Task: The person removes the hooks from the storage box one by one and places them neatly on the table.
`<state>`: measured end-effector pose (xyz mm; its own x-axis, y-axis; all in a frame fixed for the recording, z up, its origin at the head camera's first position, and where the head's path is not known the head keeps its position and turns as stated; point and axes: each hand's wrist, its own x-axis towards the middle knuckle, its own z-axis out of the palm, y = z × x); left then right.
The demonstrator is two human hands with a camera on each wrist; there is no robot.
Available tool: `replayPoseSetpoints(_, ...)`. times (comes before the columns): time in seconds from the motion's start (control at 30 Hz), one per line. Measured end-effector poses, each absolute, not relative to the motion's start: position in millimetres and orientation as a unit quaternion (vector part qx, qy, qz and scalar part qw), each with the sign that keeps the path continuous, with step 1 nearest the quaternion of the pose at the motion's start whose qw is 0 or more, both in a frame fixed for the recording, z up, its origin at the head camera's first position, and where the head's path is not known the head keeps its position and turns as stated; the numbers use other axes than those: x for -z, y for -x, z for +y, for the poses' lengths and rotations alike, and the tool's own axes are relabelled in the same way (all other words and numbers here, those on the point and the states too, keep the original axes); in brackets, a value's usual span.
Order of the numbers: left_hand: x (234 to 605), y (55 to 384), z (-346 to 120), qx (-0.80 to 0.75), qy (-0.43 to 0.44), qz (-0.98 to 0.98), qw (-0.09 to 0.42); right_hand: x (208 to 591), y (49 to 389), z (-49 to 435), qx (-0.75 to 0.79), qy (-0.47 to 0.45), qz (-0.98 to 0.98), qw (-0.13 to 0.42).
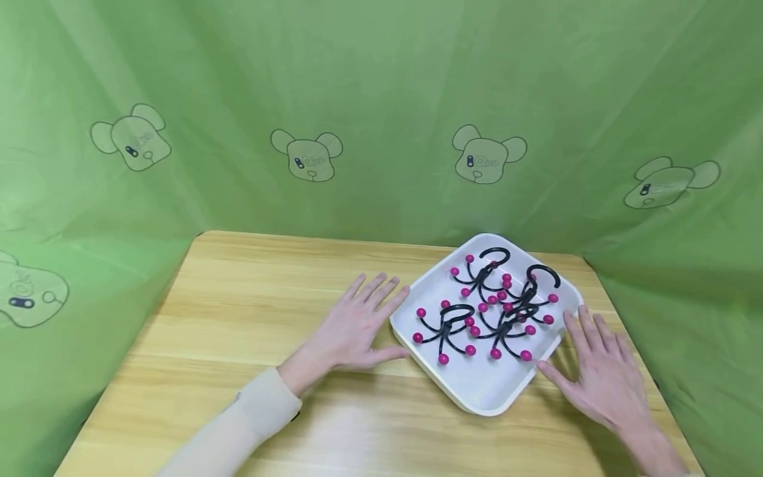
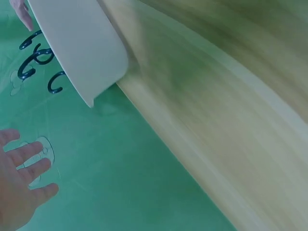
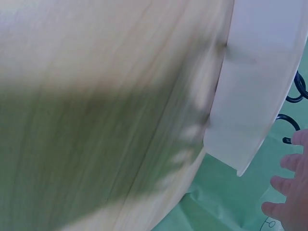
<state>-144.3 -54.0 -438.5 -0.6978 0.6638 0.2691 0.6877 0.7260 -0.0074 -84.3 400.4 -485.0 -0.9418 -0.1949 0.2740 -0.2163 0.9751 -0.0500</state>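
Note:
A white tray (image 1: 483, 391) sits turned cornerwise on the table, holding several black hook racks (image 1: 446, 329), each with a curved hook on top and bent arms tipped with pink balls. At the tray's left side is my left hand (image 1: 356, 331), fingers straight and spread, thumb and forefinger tips right at the rim. On the opposite side my right hand (image 1: 608, 377) lies with straight, spread fingers, its thumb and forefinger tips at the tray's edge. In the left wrist view, the tray's outer wall (image 2: 82, 43) and some black hooks (image 2: 34, 62) show past the left hand (image 2: 19, 183).
The tray stands on a light wooden table (image 1: 250, 298), towards its far right. Behind and on both sides hangs a green curtain (image 1: 381, 73) printed with bear faces, close to the table's edges.

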Motion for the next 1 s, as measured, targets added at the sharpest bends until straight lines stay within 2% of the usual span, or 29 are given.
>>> replayPoseSetpoints(0.4,438,155,-18,0.038,0.398,-0.909,0.117,497,90,406,-0.037,-0.092,-0.989,0.108)
replayPoseSetpoints(0.67,438,163,-1,0.018,0.422,-0.897,0.130,502,90,406,-0.032,-0.098,-0.990,0.099)
replayPoseSetpoints(1.0,433,170,19,0.003,0.425,-0.899,0.108,504,91,407,-0.033,-0.099,-0.990,0.095)
